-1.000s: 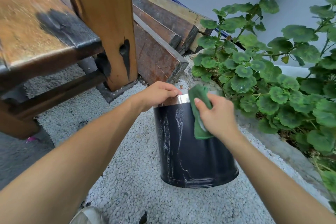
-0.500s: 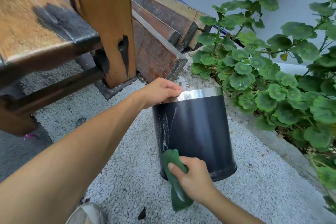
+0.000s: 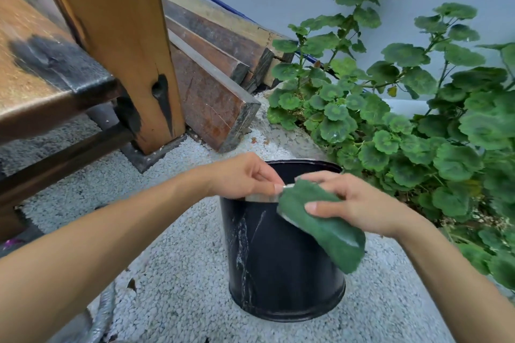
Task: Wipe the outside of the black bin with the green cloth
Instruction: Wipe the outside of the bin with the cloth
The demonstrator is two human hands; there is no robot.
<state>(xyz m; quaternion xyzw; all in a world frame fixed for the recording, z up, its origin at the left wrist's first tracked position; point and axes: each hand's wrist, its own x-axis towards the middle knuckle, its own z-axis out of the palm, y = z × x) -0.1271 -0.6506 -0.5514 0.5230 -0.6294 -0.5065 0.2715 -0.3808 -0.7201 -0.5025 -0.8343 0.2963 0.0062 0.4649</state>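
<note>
The black bin [image 3: 273, 273] stands on gravel [image 3: 178, 259]; left hand [image 3: 242, 175] pinches its rim; right hand [image 3: 359, 203] grips the green cloth [image 3: 320, 225] against its upper side; a hard stroke could likely tip it on loose stones.

Both forearms enter from the lower corners. The left hand [image 3: 245, 175], at centre, pinches the black bin [image 3: 278, 259] rim; the right hand [image 3: 359, 203], beside it, grips the green cloth [image 3: 320, 224].

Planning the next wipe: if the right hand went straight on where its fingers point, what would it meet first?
Most likely the left hand, pinching the black bin's rim just ahead of the green cloth the right hand holds; depth is hard to judge.
</note>
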